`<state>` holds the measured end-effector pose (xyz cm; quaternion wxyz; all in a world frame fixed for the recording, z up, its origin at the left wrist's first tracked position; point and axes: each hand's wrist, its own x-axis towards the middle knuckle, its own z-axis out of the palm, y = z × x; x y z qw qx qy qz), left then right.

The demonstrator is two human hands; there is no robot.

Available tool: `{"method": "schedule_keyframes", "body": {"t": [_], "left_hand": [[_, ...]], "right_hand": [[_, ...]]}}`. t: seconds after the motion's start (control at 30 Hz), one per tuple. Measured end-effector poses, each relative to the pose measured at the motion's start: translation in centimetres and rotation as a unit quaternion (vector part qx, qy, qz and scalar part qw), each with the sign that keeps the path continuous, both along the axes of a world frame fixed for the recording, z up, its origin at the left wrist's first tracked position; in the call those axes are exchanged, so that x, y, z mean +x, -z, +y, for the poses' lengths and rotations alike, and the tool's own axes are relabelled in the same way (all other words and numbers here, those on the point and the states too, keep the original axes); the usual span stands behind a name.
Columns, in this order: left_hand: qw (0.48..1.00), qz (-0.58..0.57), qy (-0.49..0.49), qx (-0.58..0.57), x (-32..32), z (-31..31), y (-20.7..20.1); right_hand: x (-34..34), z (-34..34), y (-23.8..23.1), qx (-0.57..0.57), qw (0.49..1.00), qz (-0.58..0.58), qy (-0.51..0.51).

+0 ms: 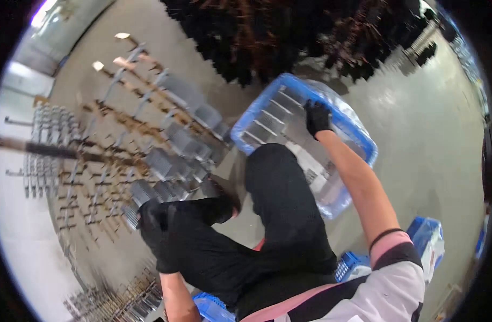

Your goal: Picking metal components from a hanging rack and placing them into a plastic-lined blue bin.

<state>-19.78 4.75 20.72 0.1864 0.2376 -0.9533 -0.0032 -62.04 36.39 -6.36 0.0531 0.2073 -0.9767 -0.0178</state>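
My left hand (159, 236), in a black glove, is at the lower end of a row of grey ribbed metal parts (161, 162) on a rack. One ribbed part (131, 216) lies right beside its fingers; the dark glove blends with my trousers, so I cannot tell whether it grips that part. Over the far right inside of a blue crate (258, 102) reaches my right hand (318, 119), also black-gloved, its fingers apart near the rim. Several grey panels with pale edges (269, 123) stand in a row inside the crate, left of that hand. Clear plastic covers the crate's rim.
Metal rack bars with hooks (103, 155) fill the left side. A large heap of black pieces (278, 37) is at the far side. Smaller blue baskets (353, 264) stand near me, with a plastic-wrapped blue crate (426, 241) at the right. My black-trousered knee (275, 166) overlaps the crate's near edge.
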Motion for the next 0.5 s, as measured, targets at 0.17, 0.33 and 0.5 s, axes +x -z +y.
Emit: {"method": "schedule_keyframes", "body": {"t": [0.17,0.33,0.5], "left_hand": [[0.925,0.164,0.022,0.341,-5.8,-0.4,-2.4],[0.867,0.146,0.021,0.476,-13.4,-2.8,-1.8],[0.967,0.131,0.109,0.188,-20.7,-7.0,3.1]], "right_hand": [[3.4,-9.0,-14.4,-0.226,0.954,0.053,-0.192],[10.6,-20.6,-25.8,-0.340,0.874,0.044,-0.344],[11.0,-25.6,-25.5,-0.299,0.908,-0.025,-0.291]]}}
